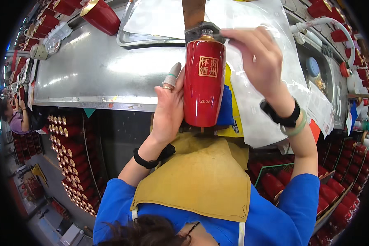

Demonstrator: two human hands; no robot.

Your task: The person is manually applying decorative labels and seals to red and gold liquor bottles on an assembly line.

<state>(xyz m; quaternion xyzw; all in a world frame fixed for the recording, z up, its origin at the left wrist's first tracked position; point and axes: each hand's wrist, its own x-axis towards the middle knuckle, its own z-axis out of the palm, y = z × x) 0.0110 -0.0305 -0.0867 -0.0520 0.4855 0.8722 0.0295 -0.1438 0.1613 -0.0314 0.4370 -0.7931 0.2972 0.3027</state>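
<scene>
A glossy red bottle (203,88) with a gold square emblem and a clear glass mouth lies in front of me, its neck pointing away. My left hand (169,107) cups its left side, some fingers hidden under it. A grey finger cot and a white wrap cover one raised finger. At the neck's right, my right hand (260,55) is slightly blurred, its fingers drawn together near a dark grey holder (194,30). Whatever those fingertips pinch is too small to make out. Blue cloth (225,108) shows beside the bottle's lower right.
A metal worktable (94,65) spans the left, with another red bottle (100,17) at its back. White sheeting (258,119) covers the right side. Racks of red bottles (71,160) stand below left; crates of more bottles (274,184) are below right. Another person (18,117) works far left.
</scene>
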